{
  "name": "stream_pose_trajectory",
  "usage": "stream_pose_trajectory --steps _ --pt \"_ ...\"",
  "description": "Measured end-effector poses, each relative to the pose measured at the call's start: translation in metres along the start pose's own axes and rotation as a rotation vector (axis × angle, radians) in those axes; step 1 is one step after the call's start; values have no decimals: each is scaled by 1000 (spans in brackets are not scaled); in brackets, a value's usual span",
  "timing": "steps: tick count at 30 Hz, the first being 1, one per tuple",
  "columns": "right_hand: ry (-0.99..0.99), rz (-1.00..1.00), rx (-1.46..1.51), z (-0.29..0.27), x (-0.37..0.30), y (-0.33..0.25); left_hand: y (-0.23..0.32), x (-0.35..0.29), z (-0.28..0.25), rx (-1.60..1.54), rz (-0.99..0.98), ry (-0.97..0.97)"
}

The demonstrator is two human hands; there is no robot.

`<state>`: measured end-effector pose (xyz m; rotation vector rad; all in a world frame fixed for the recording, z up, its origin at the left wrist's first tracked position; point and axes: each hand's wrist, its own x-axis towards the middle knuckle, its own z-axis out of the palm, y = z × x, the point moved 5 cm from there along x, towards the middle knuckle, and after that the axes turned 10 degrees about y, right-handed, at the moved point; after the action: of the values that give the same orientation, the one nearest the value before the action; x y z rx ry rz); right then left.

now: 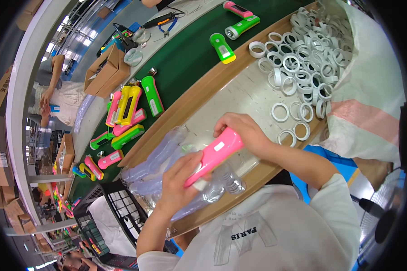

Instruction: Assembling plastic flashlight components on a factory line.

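Note:
A pink flashlight body with a small white switch lies slantwise between my hands, above the cardboard tray. My left hand grips its lower left end. My right hand is curled round the wider upper right end, hiding its opening. Just below are clear round lenses in a loose stack, with more in long plastic sleeves. A pile of white rings fills the tray's far right part, several lying apart at its edge.
Beyond the tray runs a green conveyor belt carrying pink, yellow and green flashlights. An open cardboard box and pliers sit past it. A black crate stands at left, a white sack at right. Across the belt, another person's hands hold something blue.

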<state>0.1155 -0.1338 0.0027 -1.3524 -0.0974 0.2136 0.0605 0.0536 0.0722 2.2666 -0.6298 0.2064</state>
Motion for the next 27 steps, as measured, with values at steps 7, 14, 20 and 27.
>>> stream_pose_trajectory --steps 7,14,20,27 --pt "12 80 108 4 1 -19 2 -11 6 284 361 151" --pt "102 -76 353 3 -27 -17 7 -29 21 297 356 307" --pt "118 22 652 17 -32 -14 4 -48 57 -663 -730 -89" --pt "-80 129 1046 45 -40 -9 69 -79 93 -1983 -979 -284"
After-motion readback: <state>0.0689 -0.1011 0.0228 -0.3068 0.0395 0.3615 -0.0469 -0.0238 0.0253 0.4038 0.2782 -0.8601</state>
